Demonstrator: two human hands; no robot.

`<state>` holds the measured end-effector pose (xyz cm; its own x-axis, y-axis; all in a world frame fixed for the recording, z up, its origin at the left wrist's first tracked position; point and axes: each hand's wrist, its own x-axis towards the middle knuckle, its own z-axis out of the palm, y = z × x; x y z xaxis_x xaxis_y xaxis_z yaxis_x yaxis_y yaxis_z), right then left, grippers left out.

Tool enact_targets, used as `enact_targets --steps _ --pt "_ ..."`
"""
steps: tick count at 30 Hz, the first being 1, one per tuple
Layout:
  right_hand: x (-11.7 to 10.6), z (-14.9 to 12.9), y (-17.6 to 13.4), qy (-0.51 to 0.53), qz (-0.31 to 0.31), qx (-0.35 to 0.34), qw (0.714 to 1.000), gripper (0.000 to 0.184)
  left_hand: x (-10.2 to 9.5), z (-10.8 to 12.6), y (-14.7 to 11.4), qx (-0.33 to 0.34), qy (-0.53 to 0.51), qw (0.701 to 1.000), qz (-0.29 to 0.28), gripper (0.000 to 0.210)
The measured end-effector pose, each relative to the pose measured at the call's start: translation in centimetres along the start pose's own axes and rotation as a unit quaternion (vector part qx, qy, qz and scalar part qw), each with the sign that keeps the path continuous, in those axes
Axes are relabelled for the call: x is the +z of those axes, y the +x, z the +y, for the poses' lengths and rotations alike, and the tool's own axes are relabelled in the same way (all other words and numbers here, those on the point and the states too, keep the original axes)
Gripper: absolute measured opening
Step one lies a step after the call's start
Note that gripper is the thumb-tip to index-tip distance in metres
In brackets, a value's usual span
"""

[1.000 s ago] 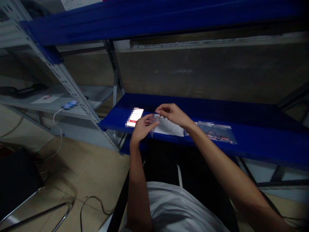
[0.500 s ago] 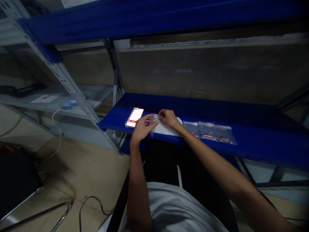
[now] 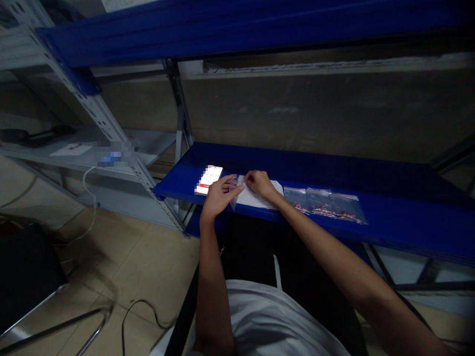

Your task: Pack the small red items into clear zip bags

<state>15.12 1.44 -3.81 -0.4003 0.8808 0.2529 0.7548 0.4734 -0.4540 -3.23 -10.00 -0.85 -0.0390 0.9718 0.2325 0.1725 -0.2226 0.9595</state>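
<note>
My left hand [image 3: 218,195] holds a small clear plastic bag [image 3: 233,201] between thumb and fingers, near the shelf's front edge. Close beside it, my right hand [image 3: 260,184] is closed in a pinch at the bag's upper right side; whatever is between those fingertips is too small to make out. Under the right hand and wrist lies a white sheet [image 3: 256,199], paper or cloth. To its right, several clear zip bags [image 3: 321,202] with small pink and dark pieces lie in a row, the nearest partly covered by my right forearm.
A lit phone [image 3: 210,180] lies left of my left hand on the blue shelf [image 3: 401,207]. A blue beam [image 3: 237,29] crosses above. At left stand a metal upright [image 3: 111,128] and a grey shelf [image 3: 156,141]. A black chair [image 3: 27,277] and a cable [image 3: 148,304] are on the floor side.
The view has shifted slightly. Both hands stay at the bag in nearly the same pose, with the right fingertips moved very little.
</note>
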Motion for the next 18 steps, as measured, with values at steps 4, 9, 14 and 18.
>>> enact_targets --steps 4,9,14,18 --pt "-0.24 0.04 -0.07 0.009 0.001 0.000 1.000 0.021 0.09 0.04 -0.01 0.000 -0.008 1.000 0.002 0.053" --pt "-0.25 0.41 -0.01 0.017 0.006 0.009 1.000 0.020 0.01 0.08 0.00 -0.002 -0.006 1.000 0.000 0.053" --pt "0.08 0.66 0.15 0.022 0.009 0.021 0.999 0.019 -0.13 0.10 -0.09 -0.003 -0.004 1.000 -0.003 0.053" --pt "0.03 0.49 0.00 0.038 0.011 0.025 0.999 0.017 -0.19 0.18 -0.18 -0.004 -0.007 1.000 0.000 0.054"
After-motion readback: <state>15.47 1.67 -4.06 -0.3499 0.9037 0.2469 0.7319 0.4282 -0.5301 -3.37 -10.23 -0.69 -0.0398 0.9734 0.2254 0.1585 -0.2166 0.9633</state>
